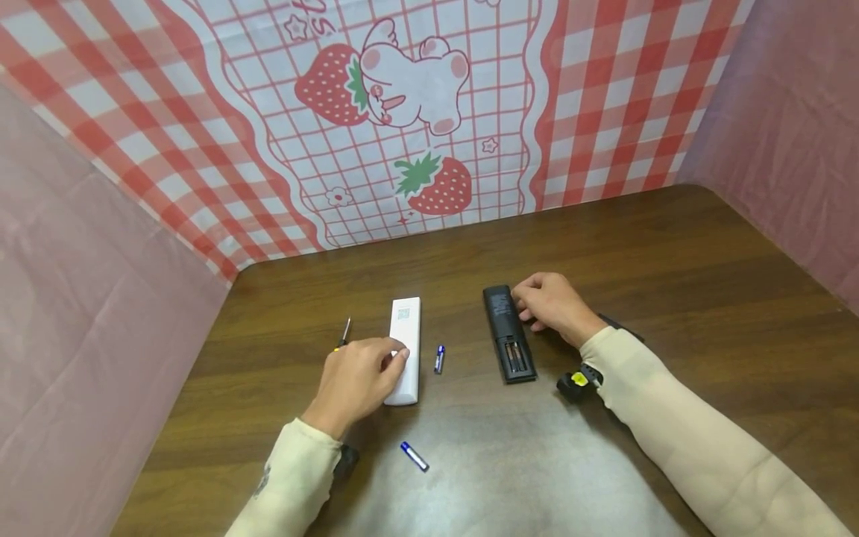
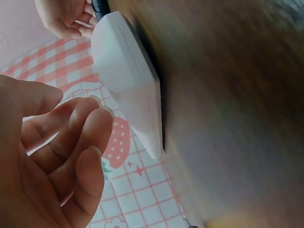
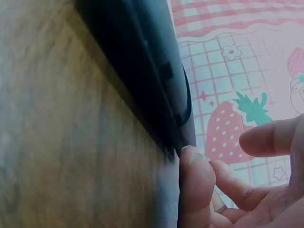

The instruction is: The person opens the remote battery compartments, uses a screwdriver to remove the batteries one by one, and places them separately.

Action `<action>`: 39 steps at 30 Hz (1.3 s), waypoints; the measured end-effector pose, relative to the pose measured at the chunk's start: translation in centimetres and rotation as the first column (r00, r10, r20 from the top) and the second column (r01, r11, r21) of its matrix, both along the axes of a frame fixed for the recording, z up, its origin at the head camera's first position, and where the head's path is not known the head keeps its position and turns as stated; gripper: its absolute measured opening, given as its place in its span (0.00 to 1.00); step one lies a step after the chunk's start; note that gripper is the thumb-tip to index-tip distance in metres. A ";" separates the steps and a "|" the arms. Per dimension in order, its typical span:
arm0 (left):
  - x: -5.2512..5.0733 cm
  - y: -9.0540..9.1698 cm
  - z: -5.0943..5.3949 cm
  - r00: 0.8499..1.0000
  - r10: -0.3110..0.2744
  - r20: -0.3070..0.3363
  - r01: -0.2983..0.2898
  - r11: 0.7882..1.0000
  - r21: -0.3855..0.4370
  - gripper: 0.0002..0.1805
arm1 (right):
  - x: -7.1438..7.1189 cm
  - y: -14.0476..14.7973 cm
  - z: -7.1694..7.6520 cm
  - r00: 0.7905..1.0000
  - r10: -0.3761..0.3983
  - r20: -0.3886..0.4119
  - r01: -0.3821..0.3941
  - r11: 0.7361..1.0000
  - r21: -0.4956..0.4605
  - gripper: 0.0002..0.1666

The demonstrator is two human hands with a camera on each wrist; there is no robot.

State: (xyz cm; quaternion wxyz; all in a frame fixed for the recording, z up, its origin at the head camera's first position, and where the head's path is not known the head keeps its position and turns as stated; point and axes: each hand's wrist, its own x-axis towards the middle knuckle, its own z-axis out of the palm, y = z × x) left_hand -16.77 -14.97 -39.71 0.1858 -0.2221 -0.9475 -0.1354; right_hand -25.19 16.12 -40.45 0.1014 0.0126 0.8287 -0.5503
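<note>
A black remote control [image 1: 499,317] lies back up on the table, two batteries [image 1: 514,356] showing in its uncovered compartment. At its right edge is my right hand [image 1: 552,304], fingers loosely bent; in the right wrist view a fingertip [image 3: 197,175] touches the remote's side, and the thumb stands apart. To the left lies a white remote control [image 1: 405,328] with a printed code on its upper face. My left hand [image 1: 359,377] hovers over its left side, fingers loosely curled. The left wrist view shows nothing between those fingers and a gap to the white remote [image 2: 126,71].
One blue-and-silver battery [image 1: 439,359] lies between the remotes, another [image 1: 414,456] nearer the front. A screwdriver [image 1: 347,330] is partly hidden behind my left hand. Beyond my right wrist lies a dark flat piece [image 1: 620,327], partly covered. A patterned cloth [image 1: 429,171] hangs behind the table.
</note>
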 end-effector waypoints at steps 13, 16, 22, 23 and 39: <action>0.5 -1.0 0.0 1.000 0.024 0.018 -0.025 0.999 0.021 0.06 | 0.4 -0.5 0.5 1.000 0.007 -0.027 -0.006 0.999 0.032 0.19; 0.6 -1.3 0.0 0.999 0.032 0.021 -0.032 0.999 0.025 0.06 | 0.6 -0.7 0.7 1.000 0.012 -0.028 -0.010 0.999 0.051 0.18; 0.8 -1.9 -0.2 0.997 0.062 0.055 -0.064 0.998 0.028 0.06 | 1.1 -1.7 0.9 0.997 0.065 -0.051 -0.060 0.994 0.089 0.16; 0.8 -1.9 -0.2 0.996 0.066 0.059 -0.068 0.997 0.028 0.06 | 1.2 -1.9 0.9 0.995 0.076 -0.058 -0.070 0.993 0.092 0.16; 0.7 -1.9 -0.1 0.984 0.139 0.114 -0.136 0.990 -0.029 0.08 | 2.7 -4.8 1.1 0.973 0.209 -0.102 -0.193 0.970 0.146 0.15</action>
